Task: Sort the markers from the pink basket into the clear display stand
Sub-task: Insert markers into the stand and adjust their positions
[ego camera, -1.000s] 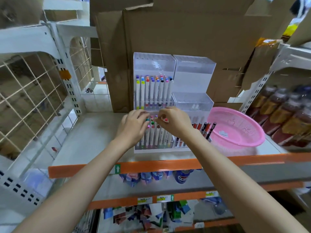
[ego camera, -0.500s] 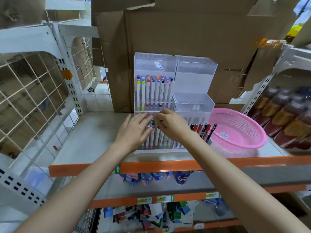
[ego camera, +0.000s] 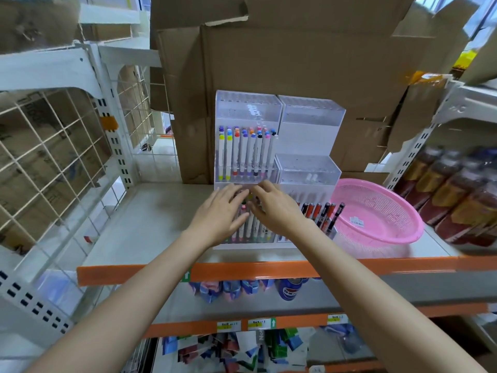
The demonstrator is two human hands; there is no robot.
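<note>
From the head camera, the clear display stand (ego camera: 312, 122) sits on a grey shelf (ego camera: 150, 211) with an orange front edge, backed by cardboard boxes (ego camera: 295, 63). The stand's upper left tier holds a row of white markers (ego camera: 247, 152), upright, with caps in many colours. A second row of markers stands in the low front left compartment, partly hidden behind the two hands. The low right compartment holds black and orange pens (ego camera: 325, 214), leaning to the right.

The left hand (ego camera: 220, 214) lies over the caps of the front row, its fingers nearly straight and spread, the fingertips touching the marker tops. The right hand (ego camera: 274, 208) is just beside it, fingers curled down onto the same caps. Blur hides whether it pinches a marker.

The pink basket (ego camera: 390, 239) rests on the shelf just to the right of the stand, tilted, its mesh bowl facing the camera.

Brown bottles (ego camera: 457, 189) fill the shelf to the right. A white wire grid (ego camera: 53, 144) stands to the left. Coloured packets (ego camera: 228, 289) lie on the shelf below.
</note>
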